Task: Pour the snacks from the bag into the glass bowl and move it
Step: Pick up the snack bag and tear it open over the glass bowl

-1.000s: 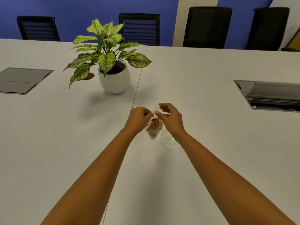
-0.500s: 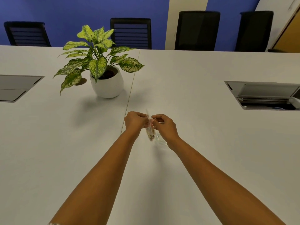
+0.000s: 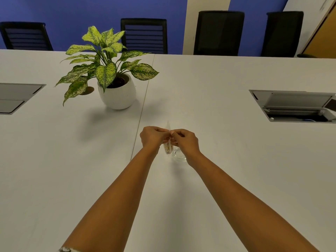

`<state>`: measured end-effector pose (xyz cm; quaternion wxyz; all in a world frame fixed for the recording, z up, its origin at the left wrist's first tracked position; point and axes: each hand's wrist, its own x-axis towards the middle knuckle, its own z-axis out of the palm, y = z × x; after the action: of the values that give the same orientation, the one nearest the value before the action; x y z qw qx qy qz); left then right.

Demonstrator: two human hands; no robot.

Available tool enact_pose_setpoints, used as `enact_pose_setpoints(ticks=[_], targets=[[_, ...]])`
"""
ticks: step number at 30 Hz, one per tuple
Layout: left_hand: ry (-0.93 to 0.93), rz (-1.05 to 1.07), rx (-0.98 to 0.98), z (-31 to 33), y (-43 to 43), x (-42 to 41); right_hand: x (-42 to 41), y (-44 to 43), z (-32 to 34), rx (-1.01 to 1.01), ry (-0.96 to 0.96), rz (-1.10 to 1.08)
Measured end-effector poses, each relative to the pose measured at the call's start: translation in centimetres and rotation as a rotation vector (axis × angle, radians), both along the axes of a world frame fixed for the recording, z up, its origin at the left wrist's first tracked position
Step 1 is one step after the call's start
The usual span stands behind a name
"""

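Observation:
A small clear snack bag point(image 3: 168, 147) hangs edge-on between my two hands, with colourful snacks gathered at its bottom. My left hand point(image 3: 152, 137) pinches the bag's top from the left. My right hand point(image 3: 185, 140) pinches the same top from the right, fingertips almost touching the left hand's. A small glass bowl point(image 3: 179, 155) stands on the white table point(image 3: 236, 160) just under and in front of my right wrist, partly hidden by it. I see nothing inside the bowl.
A potted plant point(image 3: 116, 91) in a white pot stands at the far left of my hands. An open cable hatch point(image 3: 294, 106) is set into the table at the right, a closed one point(image 3: 16, 97) at the left. Black chairs point(image 3: 218, 31) line the far edge.
The bag has turned from facing me to edge-on. My hands have drawn closer together on its top. My view has tilted slightly upward.

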<state>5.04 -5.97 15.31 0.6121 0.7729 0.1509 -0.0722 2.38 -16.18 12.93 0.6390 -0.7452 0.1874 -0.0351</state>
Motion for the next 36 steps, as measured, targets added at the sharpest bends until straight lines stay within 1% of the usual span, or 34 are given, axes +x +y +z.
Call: enact_pose_setpoints(ticks=[7,10,13,20,25,31,34,36], targets=[[0.016,-0.101,-0.037,-0.1,0.1,-0.1,0.5,-0.4,0.4,-0.015,0.017,-0.068],[0.01,-0.161,-0.068,-0.3,0.3,-0.1,0.6,-0.5,0.5,-0.081,0.025,-0.072],[-0.021,-0.17,-0.013,-0.4,-0.1,-0.1,0.5,-0.4,0.7,-0.144,0.016,-0.06],[-0.188,-0.077,0.155,-0.3,-1.1,-0.2,0.0,-0.3,0.8,-0.239,-0.011,-0.025],[-0.204,-0.108,0.219,0.0,-1.7,-0.4,0.0,-0.4,1.1,-0.275,-0.044,-0.043],[-0.185,-0.153,0.231,0.2,-1.8,-0.3,0.1,-0.9,1.1,-0.303,-0.051,-0.063],[-0.201,-0.159,0.265,0.4,-1.9,-0.4,0.0,-1.0,1.1,-0.339,-0.058,-0.081],[-0.229,-0.158,0.322,0.5,-2.2,-0.6,-0.1,-1.0,1.1,-0.394,-0.068,-0.086]])
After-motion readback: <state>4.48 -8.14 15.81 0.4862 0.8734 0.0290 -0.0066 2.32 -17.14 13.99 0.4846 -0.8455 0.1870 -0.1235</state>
